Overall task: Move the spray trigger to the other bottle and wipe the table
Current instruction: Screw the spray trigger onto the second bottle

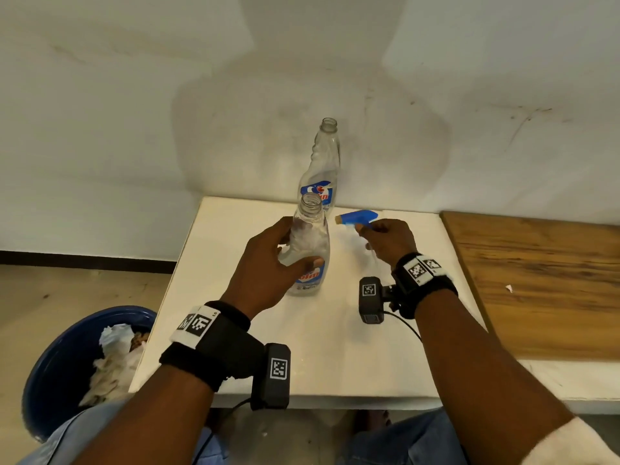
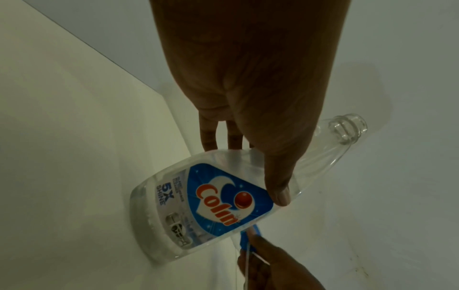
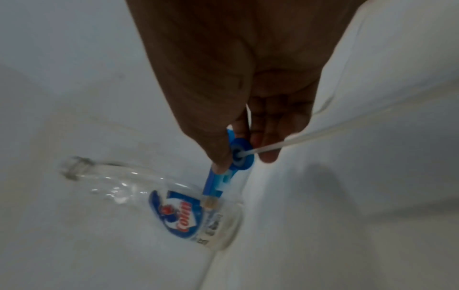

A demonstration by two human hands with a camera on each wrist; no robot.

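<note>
- The left hand [image 1: 265, 263] holds the near bottle [image 1: 310, 250] around its upper body: the fingers curl behind the bottle and the thumb [image 2: 278, 188] presses on the front, just at the top corner of the label.
- The near bottle stands on the white table [image 1: 235, 330], its base on the surface, and its long axis is close to vertical, leaning a little. Its open neck [image 2: 347, 127] points up, with no cap on it.
- The right hand [image 1: 391, 239] pinches the blue spray trigger [image 1: 359, 218] by its collar, thumb on one side and fingers on the other, just to the right of the near bottle's neck and apart from it.
- The trigger lies about horizontal; its nozzle points left, toward the two bottles. Its thin clear dip tube [image 3: 323, 135] comes out of the round blue collar [image 3: 239, 155] and runs back under the hand.
- The far bottle [image 1: 322, 169] stands upright at the back edge of the table, close to the wall [image 1: 134, 112], also with an open neck.
- Both bottles are of clear plastic with a blue label and red letters "Colin"; in the left wrist view "5X SHINE" can also be read. The right wrist view is blurred.
- A blue bin [image 1: 57, 367] with crumpled white paper stands on the floor at the left of the table, and a wooden board [image 1: 543, 280] lies at the right.
</note>
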